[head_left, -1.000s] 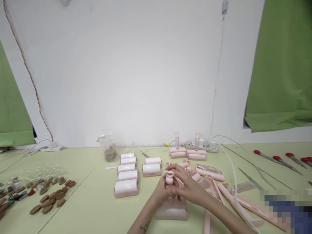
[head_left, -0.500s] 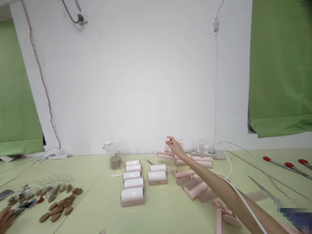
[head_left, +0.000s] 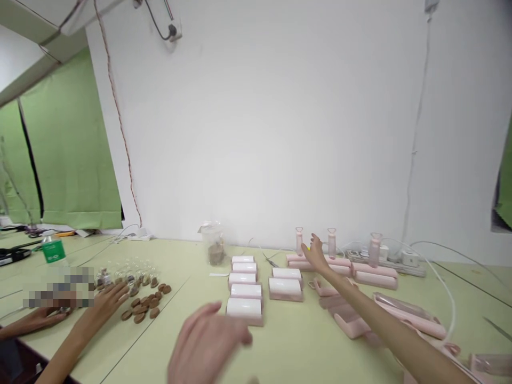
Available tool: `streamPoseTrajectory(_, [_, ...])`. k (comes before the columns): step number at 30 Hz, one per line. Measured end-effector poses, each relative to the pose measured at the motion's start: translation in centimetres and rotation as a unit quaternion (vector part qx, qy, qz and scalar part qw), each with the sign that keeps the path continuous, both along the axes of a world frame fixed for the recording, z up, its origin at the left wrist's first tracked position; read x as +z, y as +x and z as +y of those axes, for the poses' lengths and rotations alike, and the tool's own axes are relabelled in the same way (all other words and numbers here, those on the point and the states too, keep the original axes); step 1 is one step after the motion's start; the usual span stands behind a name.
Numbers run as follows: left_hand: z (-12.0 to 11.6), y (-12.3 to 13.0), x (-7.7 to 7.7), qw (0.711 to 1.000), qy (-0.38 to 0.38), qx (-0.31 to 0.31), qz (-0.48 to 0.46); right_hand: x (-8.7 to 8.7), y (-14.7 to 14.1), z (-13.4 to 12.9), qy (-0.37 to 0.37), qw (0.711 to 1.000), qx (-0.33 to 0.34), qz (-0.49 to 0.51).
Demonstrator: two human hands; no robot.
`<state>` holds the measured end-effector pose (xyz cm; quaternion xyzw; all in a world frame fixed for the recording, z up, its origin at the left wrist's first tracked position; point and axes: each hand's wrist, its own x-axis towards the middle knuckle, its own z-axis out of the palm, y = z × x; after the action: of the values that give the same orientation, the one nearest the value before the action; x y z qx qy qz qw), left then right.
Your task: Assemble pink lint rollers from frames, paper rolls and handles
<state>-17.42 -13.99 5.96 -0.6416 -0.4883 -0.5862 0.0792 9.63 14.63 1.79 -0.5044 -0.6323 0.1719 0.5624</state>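
My right hand reaches across the table to the back. Its fingers are apart and hold nothing, beside a slim pink tube with a heart-shaped ring on top, which stands upright. Two more such tubes stand to the right, among long pink cases. Close to the camera, my left hand is blurred by motion. Its fingers look spread, and no object shows in it. Just beyond it, white rolls in pink holders stand in two columns.
Pink case parts lie under my right forearm. A clear bag and a power strip are along the wall. At left, a co-worker's hands rest near brown wooden discs and small glass domes. A white cable arcs at right.
My right hand has let go of the pink tube, which now stands at the back. My left hand has come into view. The view has turned left, showing more of the co-worker's arms.
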Motion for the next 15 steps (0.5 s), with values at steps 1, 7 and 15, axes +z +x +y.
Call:
streamPoseTrajectory(1, [1.3, 1.1, -0.9, 1.0, -0.015, -0.004, 0.008, -0.3, 0.0, -1.4, 0.012, 1.0, 0.015, 0.002])
streamPoseTrajectory(7, [8.9, -0.6, -8.5, 0.945, -0.315, 0.065, 0.052, -3.1, 0.9, -14.5, 0.05, 0.981, 0.179, -0.054])
streamPoseTrajectory(15, [7.5, -0.7, -11.9, 0.947, -0.311, -0.069, -0.042, -3.6, 2.4, -24.3, 0.001, 0.927, 0.347, -0.144])
